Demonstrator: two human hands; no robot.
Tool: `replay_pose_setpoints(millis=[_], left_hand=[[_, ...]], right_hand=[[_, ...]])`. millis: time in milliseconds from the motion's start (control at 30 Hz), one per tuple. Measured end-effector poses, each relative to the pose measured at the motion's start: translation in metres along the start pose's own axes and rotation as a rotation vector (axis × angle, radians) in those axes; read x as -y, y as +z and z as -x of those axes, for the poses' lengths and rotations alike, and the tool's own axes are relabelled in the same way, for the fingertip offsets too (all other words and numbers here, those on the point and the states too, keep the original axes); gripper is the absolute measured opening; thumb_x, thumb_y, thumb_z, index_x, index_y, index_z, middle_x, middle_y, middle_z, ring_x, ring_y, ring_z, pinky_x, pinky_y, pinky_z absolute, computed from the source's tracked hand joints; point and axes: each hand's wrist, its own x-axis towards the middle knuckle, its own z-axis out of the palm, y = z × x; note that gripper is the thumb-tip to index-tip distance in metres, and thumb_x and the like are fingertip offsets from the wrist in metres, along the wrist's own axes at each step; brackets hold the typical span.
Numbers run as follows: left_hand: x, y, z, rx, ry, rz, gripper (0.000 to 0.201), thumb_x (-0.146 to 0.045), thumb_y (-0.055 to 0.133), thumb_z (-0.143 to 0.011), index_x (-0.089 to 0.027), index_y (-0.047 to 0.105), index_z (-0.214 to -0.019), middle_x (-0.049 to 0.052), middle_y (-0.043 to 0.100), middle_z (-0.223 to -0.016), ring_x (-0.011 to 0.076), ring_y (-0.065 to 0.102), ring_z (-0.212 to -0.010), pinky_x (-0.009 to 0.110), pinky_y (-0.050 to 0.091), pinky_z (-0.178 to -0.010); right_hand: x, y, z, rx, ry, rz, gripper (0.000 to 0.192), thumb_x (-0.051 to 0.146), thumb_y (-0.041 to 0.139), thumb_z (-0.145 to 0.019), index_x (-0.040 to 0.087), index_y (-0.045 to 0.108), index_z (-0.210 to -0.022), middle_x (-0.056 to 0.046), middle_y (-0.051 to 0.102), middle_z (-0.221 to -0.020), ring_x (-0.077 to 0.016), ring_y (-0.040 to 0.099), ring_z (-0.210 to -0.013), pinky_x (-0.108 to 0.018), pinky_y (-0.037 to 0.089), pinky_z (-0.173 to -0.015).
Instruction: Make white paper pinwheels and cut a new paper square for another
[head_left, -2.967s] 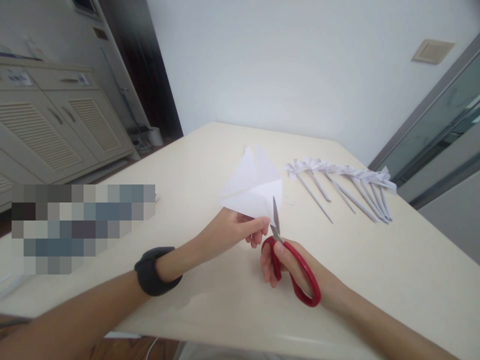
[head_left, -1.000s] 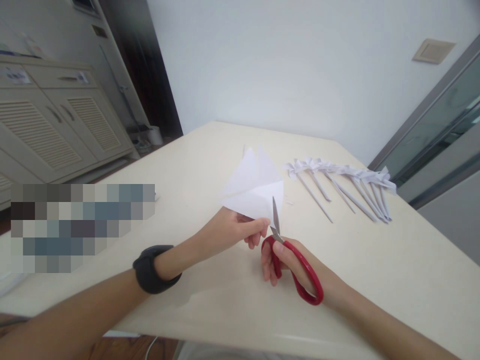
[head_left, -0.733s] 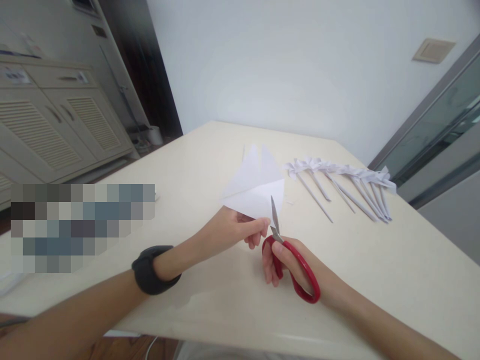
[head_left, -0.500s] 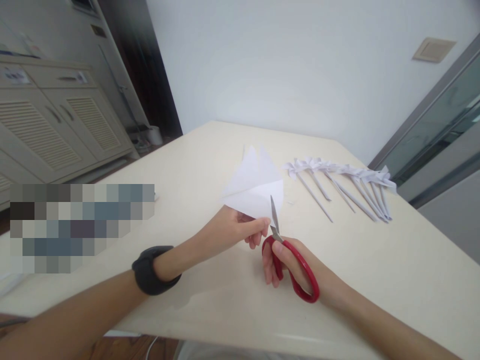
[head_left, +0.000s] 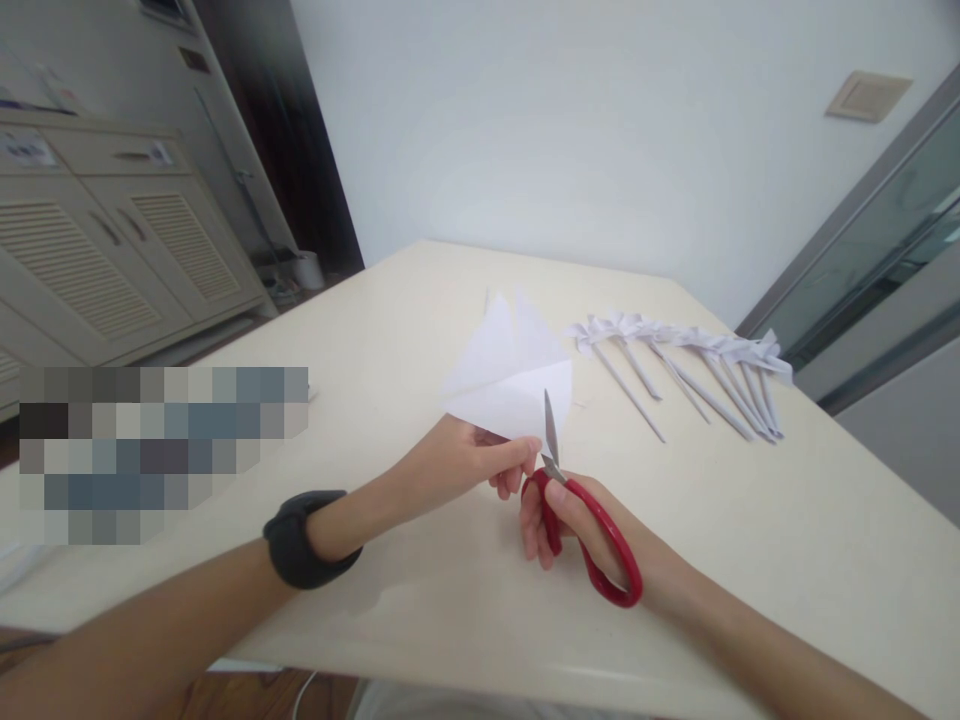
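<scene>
My left hand [head_left: 465,465] pinches the near corner of a folded white paper [head_left: 510,380] and holds it just above the cream table [head_left: 787,540]. The paper fans out into pointed triangular flaps away from me. My right hand [head_left: 581,525] grips red-handled scissors [head_left: 592,535], fingers through the loops. Their blades [head_left: 550,432] point up and away, biting into the paper's near right edge beside my left fingertips. A black band [head_left: 304,540] sits on my left wrist.
A row of several white paper flowers on rolled stems [head_left: 686,370] lies on the table at the right rear. A blurred patch [head_left: 161,450] covers the table's left part. Louvred cabinets [head_left: 112,250] stand at the left, a glass door [head_left: 870,260] at the right.
Almost nothing differs. The scissors and paper shift by a few pixels; both hands keep their grips at the same spot.
</scene>
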Motion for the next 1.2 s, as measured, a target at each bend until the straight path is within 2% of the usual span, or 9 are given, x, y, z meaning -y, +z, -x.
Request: replay_pose_setpoints(millis=[233,533,833,1067,1200], left_hand=[[-0.001,0.001,-0.001,0.002,-0.006,0.0,0.024,-0.031,0.054,-0.078,-0.014,0.06,-0.064,-0.001,0.056,-0.053,0.0114,0.053,-0.054,0.024,0.046,-0.058],[0.001,0.0,0.0,0.02,-0.025,-0.063,0.026,-0.035,0.052,-0.079,-0.014,0.06,-0.066,0.0,0.056,-0.056,0.0128,0.055,-0.057,0.025,0.047,-0.062],[-0.001,0.0,0.0,0.03,0.025,-0.035,0.023,-0.031,0.054,-0.078,-0.014,0.06,-0.064,-0.001,0.057,-0.053,0.0112,0.055,-0.053,0.022,0.047,-0.057],[0.009,-0.001,-0.004,0.021,0.137,-0.014,0.028,-0.031,0.05,-0.082,-0.013,0.062,-0.064,0.0,0.058,-0.053,0.0101,0.054,-0.051,0.02,0.043,-0.052],[0.01,-0.001,-0.006,0.001,0.135,0.006,0.029,-0.03,0.05,-0.083,-0.012,0.062,-0.063,0.0,0.057,-0.051,0.0104,0.054,-0.05,0.021,0.042,-0.052]], right_hand=[[-0.002,0.002,-0.001,0.011,0.007,0.009,0.053,0.061,0.033,-0.084,0.014,0.057,-0.079,-0.003,0.058,-0.06,-0.0115,0.05,-0.049,-0.026,0.042,-0.053],[-0.003,0.001,-0.002,0.015,0.005,0.007,0.052,0.061,0.034,-0.084,0.014,0.057,-0.08,-0.004,0.06,-0.063,-0.0115,0.052,-0.051,-0.027,0.043,-0.055],[-0.001,0.001,-0.001,-0.005,0.009,0.019,0.051,0.06,0.035,-0.084,0.016,0.057,-0.076,-0.003,0.059,-0.059,-0.0116,0.05,-0.049,-0.027,0.042,-0.054],[-0.002,0.0,-0.002,-0.01,0.011,0.009,0.05,0.06,0.036,-0.084,0.015,0.056,-0.08,-0.003,0.06,-0.061,-0.0119,0.052,-0.051,-0.026,0.042,-0.053],[-0.003,0.0,-0.001,-0.005,0.019,0.007,0.05,0.06,0.036,-0.084,0.014,0.057,-0.081,-0.004,0.06,-0.062,-0.0121,0.052,-0.051,-0.026,0.043,-0.053]])
